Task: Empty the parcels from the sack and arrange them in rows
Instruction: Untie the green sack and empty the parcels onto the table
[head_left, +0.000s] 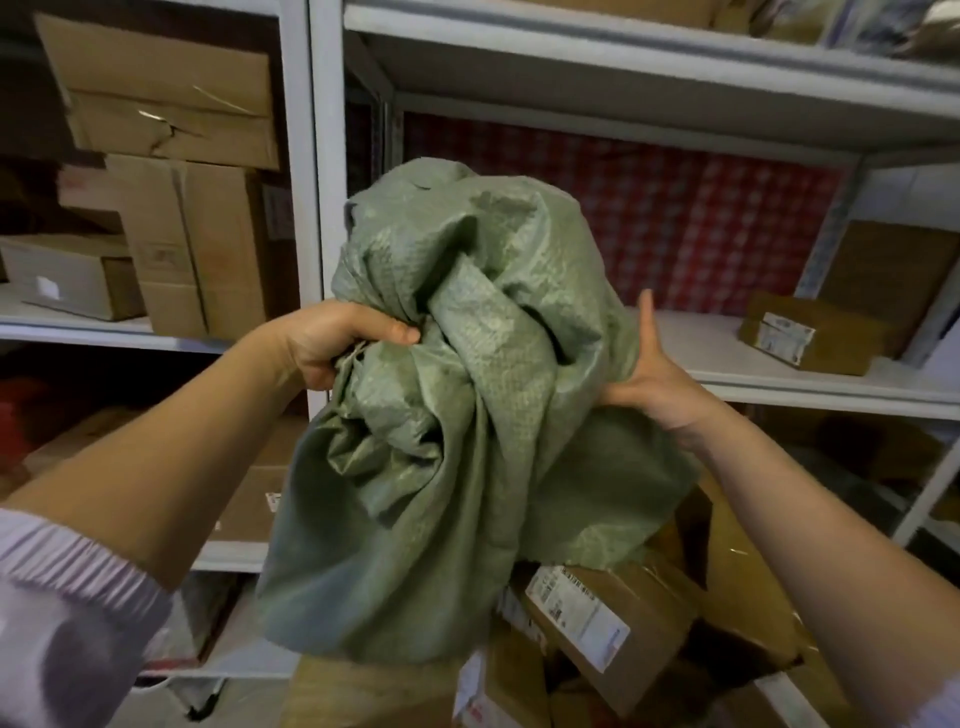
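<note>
A green woven sack (467, 395) hangs crumpled in the air in front of me, its open end drooping down. My left hand (332, 343) is clenched on a bunch of its fabric on the left side. On the right side, my right hand (652, 374) grips the sack with the thumb pointing up. Below the sack lies a heap of brown cardboard parcels (597, 618) with white shipping labels, tumbled at odd angles. The sack hides part of the heap.
White metal shelving (324, 156) stands right behind the sack. Cardboard boxes (176, 218) fill the left shelves. A small labelled box (800, 335) and a larger one sit on the right shelf (727, 364), before a red checked cloth (649, 218).
</note>
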